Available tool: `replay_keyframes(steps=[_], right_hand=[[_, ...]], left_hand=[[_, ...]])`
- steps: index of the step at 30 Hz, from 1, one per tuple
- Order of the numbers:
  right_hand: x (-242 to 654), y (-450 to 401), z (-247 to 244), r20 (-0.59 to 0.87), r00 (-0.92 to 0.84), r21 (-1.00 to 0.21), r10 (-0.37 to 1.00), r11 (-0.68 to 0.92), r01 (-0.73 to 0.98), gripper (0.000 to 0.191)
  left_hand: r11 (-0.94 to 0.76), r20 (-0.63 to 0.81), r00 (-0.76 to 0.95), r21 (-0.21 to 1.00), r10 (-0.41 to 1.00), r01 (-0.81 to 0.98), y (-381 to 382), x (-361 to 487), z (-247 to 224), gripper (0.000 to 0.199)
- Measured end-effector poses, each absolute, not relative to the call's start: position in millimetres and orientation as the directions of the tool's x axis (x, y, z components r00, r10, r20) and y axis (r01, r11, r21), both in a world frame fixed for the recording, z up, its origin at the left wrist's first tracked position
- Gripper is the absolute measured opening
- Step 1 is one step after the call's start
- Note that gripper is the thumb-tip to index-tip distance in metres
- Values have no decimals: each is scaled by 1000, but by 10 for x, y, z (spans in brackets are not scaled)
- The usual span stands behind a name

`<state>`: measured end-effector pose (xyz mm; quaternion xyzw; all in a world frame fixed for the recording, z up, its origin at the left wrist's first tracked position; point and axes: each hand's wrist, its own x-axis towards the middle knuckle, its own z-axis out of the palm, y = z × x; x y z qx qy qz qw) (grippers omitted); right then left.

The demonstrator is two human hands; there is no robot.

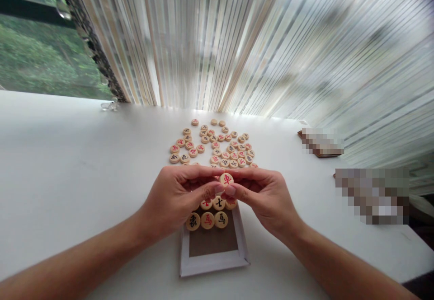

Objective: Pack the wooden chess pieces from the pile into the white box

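Note:
Between the fingertips of both hands is a round wooden Chinese chess piece [226,180] with a red character, its face turned toward me. My left hand [188,187] pinches it from the left, and my right hand [257,187] from the right. Below them lies a shallow white box [210,268] with a brownish bottom. Inside, a black-marked piece [193,222], a red-marked piece [207,221] and another black-marked piece [221,220] form a row. More pieces sit behind that row, partly hidden by my fingers.
Many loose chess pieces [233,148] lie scattered beyond my hands on the white table [101,178]. A string curtain [190,42] hangs at the table's far edge. Two partly blurred-out brown objects, one farther back [320,148] and one nearer [369,196], are on the right.

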<state>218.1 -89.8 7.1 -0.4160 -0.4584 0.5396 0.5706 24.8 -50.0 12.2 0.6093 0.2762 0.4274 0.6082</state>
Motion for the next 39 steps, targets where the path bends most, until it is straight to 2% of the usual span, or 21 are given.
replay_keyframes(steps=[5,8,10,17,24,30,39], right_hand=[[2182,-903,67,11,-1,-959,1000,10,-282,38],[2184,-902,59,6,11,-953,1000,9,-304,33],[2184,-902,54,13,14,-952,1000,17,-306,27],[2157,-912,70,123,16,-968,992,123,-217,17],[2170,-923,62,194,15,-967,981,194,-163,11],[2220,-922,2,137,-25,-968,990,128,-215,11],[2203,-903,68,-17,-27,-951,999,-24,-308,28]], left_hand=[[-288,282,477,956,833,-62,-512,229,124,22],[-417,372,472,909,799,-11,-507,225,102,22],[-446,393,474,895,788,1,-506,229,90,20],[-275,274,440,959,855,-61,-531,244,100,14],[-205,235,422,972,876,-114,-527,247,119,10],[-69,166,433,971,886,-230,-510,266,152,11],[78,102,472,935,876,-347,-496,300,143,22]])
